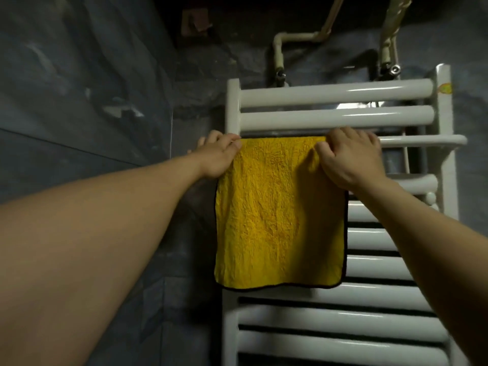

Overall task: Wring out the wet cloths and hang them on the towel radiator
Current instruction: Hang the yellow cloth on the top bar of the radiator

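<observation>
A yellow cloth (280, 215) with a dark trim hangs flat over a bar of the white towel radiator (335, 118), on the radiator's left half. My left hand (219, 157) grips the cloth's top left corner, thumb on the front. My right hand (351, 159) grips the top right corner, fingers curled over the bar and thumb pressing the fabric. The part of the cloth behind the bar is hidden.
Beige pipes (278, 52) with metal valves run into the radiator's top. Dark grey tiled walls (79, 101) lie to the left and behind. Bare radiator bars (343, 336) continue below the cloth and to its right.
</observation>
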Demonstrator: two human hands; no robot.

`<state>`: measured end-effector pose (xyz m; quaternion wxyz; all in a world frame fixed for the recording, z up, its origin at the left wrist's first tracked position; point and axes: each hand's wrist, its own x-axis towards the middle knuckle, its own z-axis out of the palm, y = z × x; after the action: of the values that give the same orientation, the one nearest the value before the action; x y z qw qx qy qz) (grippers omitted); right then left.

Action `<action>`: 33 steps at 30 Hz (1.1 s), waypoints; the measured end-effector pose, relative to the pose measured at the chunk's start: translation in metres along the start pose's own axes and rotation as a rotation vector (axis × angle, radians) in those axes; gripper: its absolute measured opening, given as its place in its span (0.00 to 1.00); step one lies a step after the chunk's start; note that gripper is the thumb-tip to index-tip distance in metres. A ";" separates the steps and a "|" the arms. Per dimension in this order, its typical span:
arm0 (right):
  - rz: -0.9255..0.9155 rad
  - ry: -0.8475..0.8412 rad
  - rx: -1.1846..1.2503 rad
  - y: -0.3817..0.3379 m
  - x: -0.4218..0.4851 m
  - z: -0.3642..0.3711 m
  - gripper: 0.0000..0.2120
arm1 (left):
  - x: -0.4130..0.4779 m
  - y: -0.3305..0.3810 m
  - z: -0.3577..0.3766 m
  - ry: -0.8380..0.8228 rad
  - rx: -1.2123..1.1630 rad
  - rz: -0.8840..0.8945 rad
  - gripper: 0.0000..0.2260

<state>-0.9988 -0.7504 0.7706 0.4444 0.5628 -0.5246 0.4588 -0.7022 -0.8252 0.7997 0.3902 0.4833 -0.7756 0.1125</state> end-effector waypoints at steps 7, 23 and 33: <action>0.189 -0.040 0.135 -0.038 -0.038 -0.036 0.17 | -0.097 -0.004 -0.009 0.050 -0.095 -0.137 0.13; 0.002 -0.342 0.921 -0.344 -0.167 -0.185 0.08 | -0.424 -0.013 -0.199 0.283 -0.019 -0.074 0.12; -0.212 -0.523 1.179 -0.495 -0.268 -0.316 0.06 | -0.614 -0.020 -0.299 0.422 -0.095 -0.299 0.07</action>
<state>-0.5282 -0.3644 0.5563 -0.0384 0.8538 -0.2174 0.4715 -0.3964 -0.2640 0.5575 0.5779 0.5394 -0.6015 0.1152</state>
